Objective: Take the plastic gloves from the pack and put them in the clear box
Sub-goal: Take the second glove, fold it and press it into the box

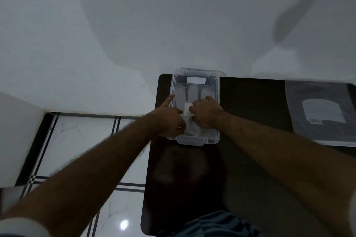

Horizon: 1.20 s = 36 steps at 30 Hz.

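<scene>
A clear box (217,90) stands at the far left corner of the dark table (250,102). Translucent plastic gloves (189,94) lie flat inside it, fingers pointing away from me. My left hand (169,117) rests at the box's left rim, thumb stretched along the wall, fingers curled down on the gloves. My right hand (207,113) is inside the box, fingers bent and pressing on a white paper piece (187,110) among the gloves. The pack (323,111), a flat clear bag with a white label, lies at the table's right.
A white wall rises right behind the table. To the left lies a white tiled floor (77,140) with dark lines. The near part of the table shows only a dim reflection. Striped clothing (212,225) shows at the bottom edge.
</scene>
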### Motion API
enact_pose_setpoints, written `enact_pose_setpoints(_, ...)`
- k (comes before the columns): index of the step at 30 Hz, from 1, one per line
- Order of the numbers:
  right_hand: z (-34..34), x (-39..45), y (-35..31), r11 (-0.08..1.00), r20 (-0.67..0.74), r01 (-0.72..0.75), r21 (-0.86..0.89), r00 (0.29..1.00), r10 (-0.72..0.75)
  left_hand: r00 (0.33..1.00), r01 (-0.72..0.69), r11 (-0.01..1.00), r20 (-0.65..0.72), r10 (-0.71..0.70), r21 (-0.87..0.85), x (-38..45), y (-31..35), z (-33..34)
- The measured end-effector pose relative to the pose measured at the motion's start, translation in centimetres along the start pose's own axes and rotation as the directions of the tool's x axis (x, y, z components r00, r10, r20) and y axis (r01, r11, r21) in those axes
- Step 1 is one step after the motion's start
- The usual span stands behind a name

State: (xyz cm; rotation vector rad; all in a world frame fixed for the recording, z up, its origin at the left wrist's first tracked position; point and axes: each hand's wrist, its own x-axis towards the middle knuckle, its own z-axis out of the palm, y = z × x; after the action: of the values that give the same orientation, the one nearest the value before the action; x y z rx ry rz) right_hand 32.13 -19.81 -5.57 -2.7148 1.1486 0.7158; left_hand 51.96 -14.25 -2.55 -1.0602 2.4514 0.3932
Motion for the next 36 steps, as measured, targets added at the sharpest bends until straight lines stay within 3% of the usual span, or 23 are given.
enact_pose_setpoints(10, 0.0, 1.4, 0.5, 0.999, 0.103, -0.007, -0.032, 0.995, 0.010, 0.994, 0.014, 1.000, 0.108, -0.013, -0.012, 0.9, 1.8, 1.6)
enact_pose_setpoints(17, -1.6, 0.0, 0.8, 0.997, -0.058, 0.014, -0.077, 0.998, -0.018, 0.999, 0.005, 1.000, 0.044, -0.005, 0.009, 0.7, 1.6, 0.7)
enact_pose_setpoints(21, -0.4, -2.7, -0.4, 0.975, 0.057, 0.123, -0.185, 0.992, -0.115, 0.997, 0.069, 0.990, 0.015, -0.071, 0.122, 1.4, 1.1, 0.1)
enact_pose_setpoints(26, -0.5, -3.7, -0.9, 0.978, 0.170, 0.142, -0.152, 0.979, -0.115, 0.968, 0.136, 0.974, 0.186, -0.170, 0.180, 2.4, 1.7, -0.4)
enact_pose_setpoints(30, -1.3, -3.5, 0.1, 0.975, 0.159, 0.138, -0.175, 0.981, -0.110, 0.985, 0.116, 0.962, 0.097, -0.144, 0.248, 2.5, 1.6, -0.6)
enact_pose_setpoints(34, -2.0, -4.1, 0.1, 0.962, 0.250, 0.169, -0.213, 0.962, -0.113, 0.968, 0.126, 0.956, 0.179, -0.177, 0.266, 2.2, 1.5, -0.1)
enact_pose_setpoints(36, -2.3, -4.3, 0.2, 0.961, 0.257, 0.175, -0.215, 0.959, -0.117, 0.975, 0.128, 0.955, 0.143, -0.170, 0.268, 2.2, 1.4, -0.1)
